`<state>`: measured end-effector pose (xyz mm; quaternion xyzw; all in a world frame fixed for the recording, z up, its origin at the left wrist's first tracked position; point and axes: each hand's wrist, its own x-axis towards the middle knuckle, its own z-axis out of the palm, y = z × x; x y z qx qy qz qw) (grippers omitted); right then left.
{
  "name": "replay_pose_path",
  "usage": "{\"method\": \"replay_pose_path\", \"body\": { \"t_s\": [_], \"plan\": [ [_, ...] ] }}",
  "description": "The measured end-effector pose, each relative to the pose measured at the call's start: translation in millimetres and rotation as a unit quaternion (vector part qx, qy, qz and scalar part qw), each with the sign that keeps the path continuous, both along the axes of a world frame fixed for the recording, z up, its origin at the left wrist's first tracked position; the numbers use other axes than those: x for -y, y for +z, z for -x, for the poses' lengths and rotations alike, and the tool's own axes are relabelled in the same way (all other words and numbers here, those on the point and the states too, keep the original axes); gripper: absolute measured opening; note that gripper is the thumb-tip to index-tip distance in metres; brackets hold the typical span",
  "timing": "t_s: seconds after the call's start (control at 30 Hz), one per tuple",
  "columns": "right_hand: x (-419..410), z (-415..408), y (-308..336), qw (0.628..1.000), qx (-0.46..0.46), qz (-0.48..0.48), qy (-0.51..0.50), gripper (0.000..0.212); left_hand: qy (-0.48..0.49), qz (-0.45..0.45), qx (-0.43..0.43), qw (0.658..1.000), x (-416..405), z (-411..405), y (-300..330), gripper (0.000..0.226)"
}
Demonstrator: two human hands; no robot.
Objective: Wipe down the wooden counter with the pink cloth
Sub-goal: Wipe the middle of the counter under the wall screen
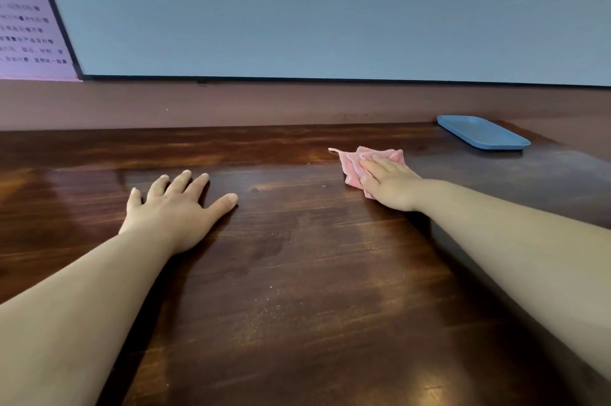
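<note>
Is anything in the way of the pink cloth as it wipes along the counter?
Only the blue tray, far right. The right hand presses the pink cloth on the wooden counter; the left hand rests flat.

The table point(297, 290) is of dark brown wood with a glossy top; a low wooden ledge runs along its far edge; a folded pink cloth point(353, 164) lies flat on it right of the middle; a blue tray point(482, 133) lies on the far right corner, apart from the cloth; the left hand point(172, 207) rests flat on the wood, fingers spread; the right hand point(390, 184) presses on the cloth.
</note>
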<state>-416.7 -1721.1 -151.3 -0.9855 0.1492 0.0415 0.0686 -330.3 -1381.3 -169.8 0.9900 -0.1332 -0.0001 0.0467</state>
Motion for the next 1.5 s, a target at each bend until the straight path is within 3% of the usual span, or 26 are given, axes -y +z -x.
{"method": "replay_pose_path", "body": {
  "t_s": [0.1,0.3,0.5,0.7,0.87,1.07,1.27,1.5],
  "plan": [
    [-11,-5,1,0.999,0.011,0.018,-0.029,0.057,-0.003,0.003,-0.003,1.000,0,3,1,0.106],
    [-20,14,-8,0.999,0.007,0.003,0.042,0.057,-0.004,0.002,0.007,1.000,1,-1,-2,0.104],
    [-39,-13,0,1.000,0.016,0.010,-0.016,0.057,-0.009,0.007,0.004,1.000,0,0,-2,0.101],
    [-44,-3,-7,0.998,0.017,-0.015,0.059,0.059,-0.008,0.010,0.007,1.000,0,-2,-3,0.101],
    [-59,-26,0,1.000,0.020,0.005,0.014,0.056,-0.010,0.005,0.006,1.000,-1,1,-4,0.099],
    [-70,2,-15,0.994,0.017,-0.005,0.104,0.060,-0.014,0.002,0.009,1.000,1,-1,-3,0.101],
    [-89,-28,-1,0.998,0.035,-0.005,0.051,0.057,-0.010,0.006,0.003,1.000,-2,2,-2,0.099],
    [-94,-8,-13,0.988,0.043,-0.030,0.145,0.061,-0.011,0.008,0.004,1.000,0,2,-2,0.094]
  ]
}}
